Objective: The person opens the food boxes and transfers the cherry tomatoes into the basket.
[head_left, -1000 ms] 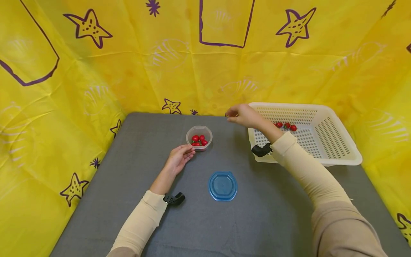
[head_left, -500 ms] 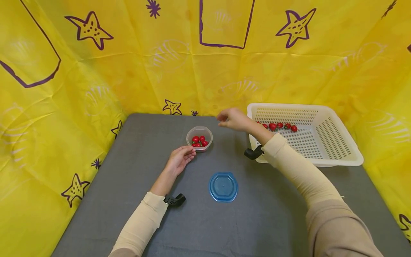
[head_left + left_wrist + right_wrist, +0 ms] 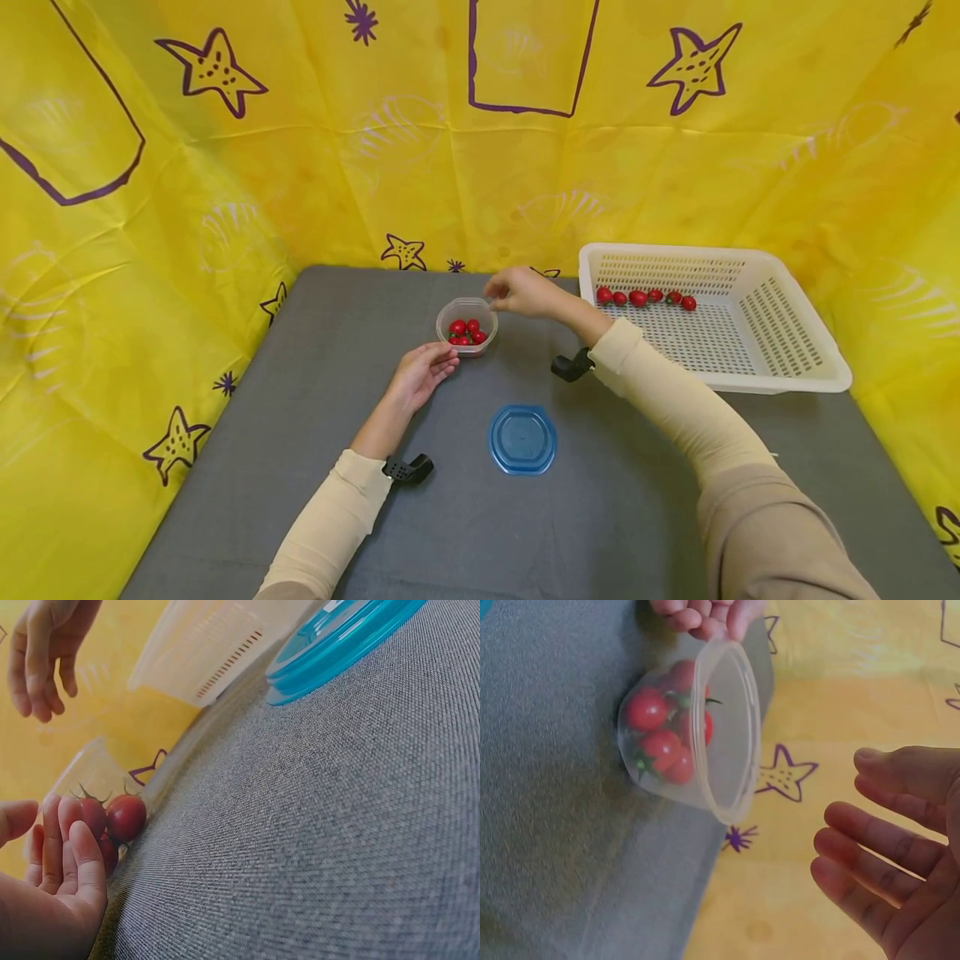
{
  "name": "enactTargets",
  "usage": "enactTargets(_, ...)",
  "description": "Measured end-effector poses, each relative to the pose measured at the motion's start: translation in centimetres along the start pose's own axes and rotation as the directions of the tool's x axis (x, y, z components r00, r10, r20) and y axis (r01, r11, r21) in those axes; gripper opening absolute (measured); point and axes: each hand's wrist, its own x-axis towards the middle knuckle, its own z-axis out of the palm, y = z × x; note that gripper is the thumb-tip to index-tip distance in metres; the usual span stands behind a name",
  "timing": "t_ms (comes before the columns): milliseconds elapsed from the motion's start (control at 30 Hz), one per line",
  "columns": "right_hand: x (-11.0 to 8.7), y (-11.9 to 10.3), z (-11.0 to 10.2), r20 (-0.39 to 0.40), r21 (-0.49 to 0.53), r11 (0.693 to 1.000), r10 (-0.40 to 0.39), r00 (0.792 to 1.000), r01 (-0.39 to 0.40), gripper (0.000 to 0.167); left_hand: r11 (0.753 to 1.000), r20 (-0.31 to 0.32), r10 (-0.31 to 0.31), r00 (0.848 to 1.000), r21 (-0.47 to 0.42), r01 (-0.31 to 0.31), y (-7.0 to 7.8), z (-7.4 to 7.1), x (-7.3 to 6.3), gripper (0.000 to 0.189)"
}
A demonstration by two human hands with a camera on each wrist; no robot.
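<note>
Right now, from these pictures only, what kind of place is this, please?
Probably a makeshift recording booth: yellow printed sheets surround the back and both sides of a grey-topped table, with black wrist-worn devices in view. The room beyond is hidden.

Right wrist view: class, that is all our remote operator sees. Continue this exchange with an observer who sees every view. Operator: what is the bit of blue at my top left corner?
Observer: A round blue lid, flat on the grey table, apart from the container.
Operator: Any more tomatoes outside the container?
Observer: Yes, six show in a row in the white basket.
Operator: Where is that basket?
Observer: Right of the container in the head view, near the yellow backdrop.
</note>
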Motion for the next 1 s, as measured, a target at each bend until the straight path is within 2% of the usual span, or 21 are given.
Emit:
enactTargets(333, 1.1, -0.1, 1.7, 0.049, -0.002, 1.000, 0.014, 0.999, -0.013, 0.023, 1.000, 0.001, -0.005, 1.000, 0.005, 0.005, 0.0, 0.0, 0.1, 0.008)
enactTargets(633, 2.2, -0.4, 3.6, 0.124, -0.022, 0.999, 0.037, 0.992, -0.034, 0.021, 1.000, 0.037, 0.013, 0.999, -0.005, -0.013, 0.1, 0.0, -0.1, 0.016)
enactTargets(1000, 3.2, -0.5, 5.9, 0.182, -0.054, 0.998, 0.039, 0.983, -0.030, 0.020, 1.000, 0.024, 0.012, 1.000, 0.009, -0.012, 0.1, -0.1, -0.2, 0.014)
